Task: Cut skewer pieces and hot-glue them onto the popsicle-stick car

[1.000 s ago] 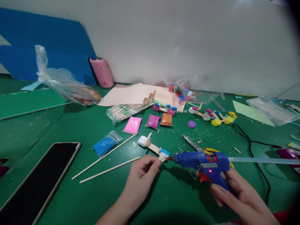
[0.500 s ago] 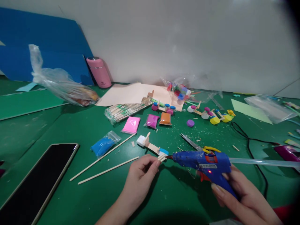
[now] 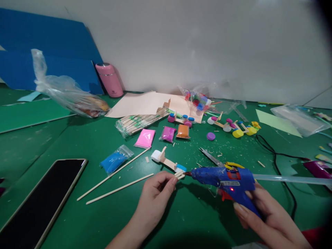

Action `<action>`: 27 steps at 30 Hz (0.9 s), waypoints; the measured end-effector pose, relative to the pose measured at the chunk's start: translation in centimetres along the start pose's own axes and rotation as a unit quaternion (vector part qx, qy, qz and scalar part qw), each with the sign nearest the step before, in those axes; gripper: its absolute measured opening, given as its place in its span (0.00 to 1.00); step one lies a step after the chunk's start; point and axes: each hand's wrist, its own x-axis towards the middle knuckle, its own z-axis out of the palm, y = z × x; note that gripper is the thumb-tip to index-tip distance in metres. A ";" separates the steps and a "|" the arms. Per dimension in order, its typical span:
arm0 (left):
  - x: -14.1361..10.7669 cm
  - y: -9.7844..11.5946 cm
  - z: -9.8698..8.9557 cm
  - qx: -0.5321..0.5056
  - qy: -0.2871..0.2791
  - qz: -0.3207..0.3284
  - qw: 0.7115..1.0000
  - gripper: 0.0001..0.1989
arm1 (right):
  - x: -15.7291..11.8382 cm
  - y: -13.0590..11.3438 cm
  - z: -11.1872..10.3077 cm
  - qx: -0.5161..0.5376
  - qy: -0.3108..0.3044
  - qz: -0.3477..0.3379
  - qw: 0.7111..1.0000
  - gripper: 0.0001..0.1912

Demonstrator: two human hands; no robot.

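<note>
Between thumb and fingers, my left hand (image 3: pixel 157 197) pinches a few short pale wooden sticks (image 3: pixel 179 175). My right hand (image 3: pixel 269 211) is wrapped round the handle of a blue glue gun (image 3: pixel 223 178), whose red light is lit. Its nozzle tip is at the ends of the short sticks; whether they touch I cannot tell. A long clear glue stick (image 3: pixel 290 178) juts from the gun's back. Just beyond my left fingers lies a small wooden car (image 3: pixel 168 162) with white and blue cap wheels. Two long wooden sticks (image 3: pixel 120 187) lie to the left.
A phone (image 3: pixel 44 204) lies at the left. Packets of blue clay (image 3: pixel 114 160), pink clay (image 3: pixel 145 137) and orange clay (image 3: pixel 183 131) sit mid-table. Tweezers (image 3: pixel 211 157) lie behind the gun, and a black cord (image 3: pixel 278 173) runs at the right. A pink flask (image 3: pixel 110 80) stands by the wall.
Almost nothing differs. The glue gun and my right hand have shifted very slightly, with the nozzle still at the short sticks.
</note>
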 end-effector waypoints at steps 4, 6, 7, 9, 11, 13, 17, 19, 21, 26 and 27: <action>0.0 0.0 0.0 -0.035 -0.002 -0.021 0.999 0.10 | 0.0 0.7 -0.2 -0.025 0.022 -0.013 0.999 0.14; 0.0 0.0 0.0 -0.051 -0.009 -0.037 0.998 0.10 | -0.2 0.9 -0.2 -0.035 0.033 -0.015 0.999 0.14; 0.0 0.0 0.0 -0.057 -0.013 -0.044 0.997 0.10 | -0.3 1.0 -0.1 -0.040 0.031 -0.018 0.999 0.14; 0.0 0.0 0.0 -0.066 -0.021 -0.050 0.996 0.11 | -0.5 1.0 0.1 -0.058 0.024 -0.027 0.998 0.15; 0.0 -0.1 0.0 -0.072 -0.024 -0.051 0.996 0.10 | -0.7 1.1 0.2 -0.083 0.021 -0.040 0.996 0.14; 0.0 -0.1 0.0 -0.076 -0.023 -0.051 0.996 0.10 | -0.8 1.3 0.3 -0.106 0.023 -0.051 0.993 0.13; -0.1 0.1 -0.1 -0.080 -0.023 -0.051 0.995 0.09 | -0.9 1.7 0.0 -0.132 0.023 -0.060 0.989 0.14; -0.1 0.2 -0.1 -0.082 -0.024 -0.052 0.995 0.09 | -0.8 1.7 -0.2 -0.135 0.021 -0.065 0.989 0.13; 0.0 0.3 -0.1 -0.084 -0.025 -0.053 0.995 0.09 | -0.8 1.6 -0.5 -0.137 0.021 -0.073 0.988 0.12; 0.1 0.4 -0.1 -0.086 -0.025 -0.052 0.995 0.10 | -0.7 1.9 -1.0 -0.152 0.028 -0.091 0.984 0.14; 0.0 0.4 -0.1 -0.085 -0.024 -0.050 0.995 0.10 | -0.6 2.1 -1.1 -0.159 0.025 -0.096 0.982 0.14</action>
